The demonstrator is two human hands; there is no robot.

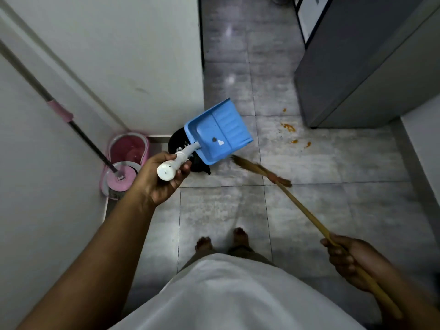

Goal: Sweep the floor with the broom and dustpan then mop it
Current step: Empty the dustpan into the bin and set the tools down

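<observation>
Left hand [164,177] grips the white handle [177,160] of the blue dustpan [219,132], fingers curled round it; pan raised off the floor, tilted, open face toward the camera, extending up and right from the hand. A dark speck and a white scrap lie in the pan near the handle joint. Right hand [350,260] is closed round the yellow stick of the broom [307,213]; bristle head [259,169] lies ahead and left of that hand, just below the pan's lower edge, blurred. Whether bristles touch the floor: cannot tell. Orange debris [289,127] scattered on grey tile floor [309,163], near the grey cabinet [357,75]. A black object [177,139] is mostly hidden behind the pan; identity unclear. Pink mop bucket [128,148] in the left corner with the mop [119,177] standing in it, pole cut off at frame edge. Bare feet [221,239] at bottom centre.
</observation>
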